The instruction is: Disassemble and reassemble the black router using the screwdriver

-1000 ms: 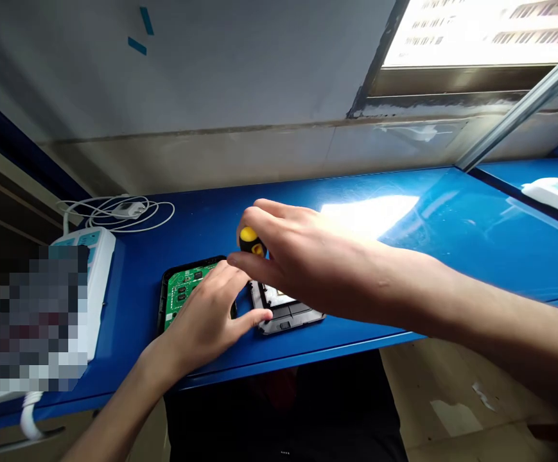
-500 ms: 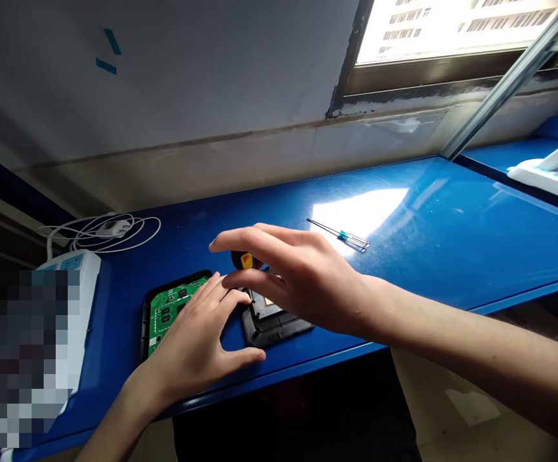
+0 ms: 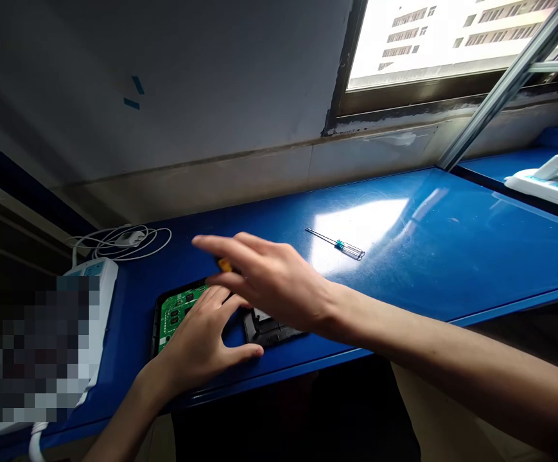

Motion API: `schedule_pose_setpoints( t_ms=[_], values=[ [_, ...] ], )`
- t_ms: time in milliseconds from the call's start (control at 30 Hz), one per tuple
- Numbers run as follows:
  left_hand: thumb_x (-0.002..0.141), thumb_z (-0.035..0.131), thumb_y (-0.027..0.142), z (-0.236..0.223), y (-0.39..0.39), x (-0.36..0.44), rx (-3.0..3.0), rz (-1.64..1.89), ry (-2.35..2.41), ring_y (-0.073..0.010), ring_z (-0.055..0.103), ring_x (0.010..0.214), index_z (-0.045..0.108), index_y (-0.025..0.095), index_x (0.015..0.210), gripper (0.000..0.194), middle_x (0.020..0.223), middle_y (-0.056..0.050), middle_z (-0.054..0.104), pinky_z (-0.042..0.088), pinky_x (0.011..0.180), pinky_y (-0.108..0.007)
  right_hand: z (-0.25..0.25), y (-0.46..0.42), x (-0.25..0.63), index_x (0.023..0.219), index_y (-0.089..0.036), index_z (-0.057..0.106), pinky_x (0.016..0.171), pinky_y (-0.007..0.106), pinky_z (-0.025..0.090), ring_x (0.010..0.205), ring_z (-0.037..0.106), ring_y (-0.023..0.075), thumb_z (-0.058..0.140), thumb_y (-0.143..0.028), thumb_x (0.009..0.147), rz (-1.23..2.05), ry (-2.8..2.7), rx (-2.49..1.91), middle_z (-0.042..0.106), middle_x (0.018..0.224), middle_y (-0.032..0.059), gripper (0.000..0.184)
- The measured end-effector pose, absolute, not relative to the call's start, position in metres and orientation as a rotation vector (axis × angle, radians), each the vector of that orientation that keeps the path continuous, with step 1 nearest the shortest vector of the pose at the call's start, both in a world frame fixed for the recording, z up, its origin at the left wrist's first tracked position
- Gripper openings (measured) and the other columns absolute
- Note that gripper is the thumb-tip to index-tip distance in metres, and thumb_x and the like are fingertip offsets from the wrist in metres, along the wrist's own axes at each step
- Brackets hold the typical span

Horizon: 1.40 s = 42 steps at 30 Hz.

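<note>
My left hand (image 3: 199, 333) lies with fingers spread and thumb apart over the right side of a green circuit board (image 3: 175, 316) in a black casing. Its index fingertip reaches the edge of a second black casing part (image 3: 271, 335), which holds a grey plate. My right hand (image 3: 269, 276) hovers above, its fingers around a black-and-yellow screwdriver (image 3: 225, 264). Only a bit of the handle shows; the shaft is hidden behind the hands. Whether the tip touches the board, I cannot tell.
Another screwdriver (image 3: 339, 245), with a clear and teal handle, lies on the blue table (image 3: 404, 269). White power strips (image 3: 108, 282) stand at left and far right (image 3: 548, 183). A coiled white cable (image 3: 156, 247) lies at the back left. A metal post (image 3: 485, 106) rises at right.
My right hand has moved left with the screwdriver, turning so that less of the handle shows. My left hand stays nearly in place. The camera view has shifted slightly.
</note>
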<state>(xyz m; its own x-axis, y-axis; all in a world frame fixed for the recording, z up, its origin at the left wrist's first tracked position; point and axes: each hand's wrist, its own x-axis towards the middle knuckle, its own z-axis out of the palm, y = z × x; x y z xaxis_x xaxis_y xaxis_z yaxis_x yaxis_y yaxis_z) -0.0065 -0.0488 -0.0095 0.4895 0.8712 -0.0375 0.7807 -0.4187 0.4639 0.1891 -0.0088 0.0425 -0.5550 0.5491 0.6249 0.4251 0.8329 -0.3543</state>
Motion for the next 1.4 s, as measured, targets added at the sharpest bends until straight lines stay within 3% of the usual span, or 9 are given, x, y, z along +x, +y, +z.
schedule_pose_setpoints(
  t_ms=[67, 133, 200, 367, 667, 933, 1133, 1233, 1400],
  values=[
    [0.08, 0.085, 0.045, -0.011, -0.049, -0.007, 2.32, 0.286, 1.385, -0.0486, 0.035, 0.154, 0.07, 0.026, 0.12, 0.048, 0.161, -0.011, 0.052, 0.035, 0.12, -0.072, 0.041, 0.004, 0.198, 0.141, -0.023, 0.052, 0.089, 0.03, 0.059, 0.096, 0.074, 0.0161, 0.064, -0.033, 0.103, 0.244, -2.016, -0.788, 0.073, 0.122, 0.0075, 0.042],
    [0.079, 0.086, 0.045, -0.012, -0.048, -0.008, 2.312, 0.269, 1.4, -0.0474, 0.028, 0.158, 0.069, 0.028, 0.117, 0.044, 0.165, -0.007, 0.047, 0.031, 0.122, -0.073, 0.041, 0.019, 0.213, 0.14, -0.02, 0.049, 0.078, 0.028, 0.059, 0.082, 0.073, 0.0152, 0.063, -0.035, 0.102, 0.277, -1.844, -1.018, 0.075, 0.099, 0.0025, 0.043],
    [0.08, 0.086, 0.045, -0.011, -0.048, -0.007, 2.305, 0.249, 1.41, -0.046, 0.028, 0.158, 0.069, 0.03, 0.118, 0.044, 0.166, -0.005, 0.047, 0.032, 0.122, -0.073, 0.038, 0.036, 0.23, 0.135, -0.017, 0.051, 0.076, 0.029, 0.057, 0.077, 0.07, 0.015, 0.057, -0.042, 0.105, 0.204, -1.801, -1.398, 0.074, 0.098, 0.0038, 0.039],
    [0.079, 0.087, 0.043, -0.004, -0.049, -0.004, 2.306, 0.192, 1.433, -0.0469, 0.029, 0.157, 0.069, 0.03, 0.116, 0.043, 0.166, -0.005, 0.047, 0.032, 0.122, -0.074, 0.006, 0.065, 0.261, 0.111, -0.014, 0.068, 0.084, 0.035, 0.055, 0.096, 0.071, 0.0245, 0.07, -0.034, 0.096, 0.185, -1.941, -1.599, 0.071, 0.114, 0.0146, 0.024],
    [0.077, 0.088, 0.046, 0.002, -0.046, -0.003, 2.326, 0.102, 1.456, -0.0482, 0.031, 0.156, 0.07, 0.032, 0.118, 0.047, 0.165, -0.005, 0.048, 0.036, 0.119, -0.076, -0.02, 0.058, 0.268, 0.12, -0.016, 0.067, 0.074, 0.037, 0.052, 0.101, 0.071, 0.0309, 0.049, -0.041, 0.105, 0.058, -2.124, -1.766, 0.067, 0.121, 0.0182, 0.034],
    [0.072, 0.089, 0.054, 0.006, -0.043, 0.0, 2.374, 0.035, 1.475, -0.0492, 0.031, 0.156, 0.07, 0.031, 0.124, 0.06, 0.165, -0.007, 0.048, 0.043, 0.115, -0.073, -0.018, 0.058, 0.272, 0.119, -0.016, 0.068, 0.074, 0.037, 0.053, 0.101, 0.072, 0.0299, 0.051, -0.042, 0.105, 0.1, -2.139, -1.753, 0.072, 0.117, 0.0156, 0.034],
    [0.076, 0.081, 0.066, -0.01, -0.063, -0.069, 2.409, 0.014, 1.772, -0.048, 0.023, 0.158, 0.028, 0.048, 0.163, 0.103, 0.175, -0.001, 0.027, 0.045, 0.114, -0.073, -0.014, 0.052, 0.272, 0.12, -0.015, 0.069, 0.082, 0.044, 0.056, 0.109, 0.068, 0.0338, 0.054, -0.038, 0.104, 0.134, -2.124, -1.62, 0.072, 0.117, 0.0171, 0.032],
    [0.074, 0.082, 0.067, -0.017, -0.072, -0.109, 2.449, -0.006, 1.889, -0.05, 0.029, 0.156, 0.01, 0.044, 0.168, 0.12, 0.176, -0.007, 0.027, 0.052, 0.108, -0.071, -0.011, 0.045, 0.27, 0.12, -0.016, 0.069, 0.095, 0.045, 0.056, 0.114, 0.064, 0.0313, 0.06, -0.038, 0.102, 0.17, -2.182, -1.435, 0.073, 0.119, 0.0142, 0.03],
    [0.087, 0.073, 0.055, -0.022, -0.077, -0.129, 2.411, 0.025, 1.863, -0.0424, 0.053, 0.145, 0.01, 0.04, 0.168, 0.104, 0.169, -0.011, 0.04, 0.056, 0.11, -0.056, -0.012, 0.033, 0.264, 0.117, -0.018, 0.071, 0.095, 0.042, 0.057, 0.11, 0.065, 0.0266, 0.068, -0.039, 0.098, 0.248, -2.324, -1.113, 0.076, 0.113, 0.0092, 0.028]
  ],
)
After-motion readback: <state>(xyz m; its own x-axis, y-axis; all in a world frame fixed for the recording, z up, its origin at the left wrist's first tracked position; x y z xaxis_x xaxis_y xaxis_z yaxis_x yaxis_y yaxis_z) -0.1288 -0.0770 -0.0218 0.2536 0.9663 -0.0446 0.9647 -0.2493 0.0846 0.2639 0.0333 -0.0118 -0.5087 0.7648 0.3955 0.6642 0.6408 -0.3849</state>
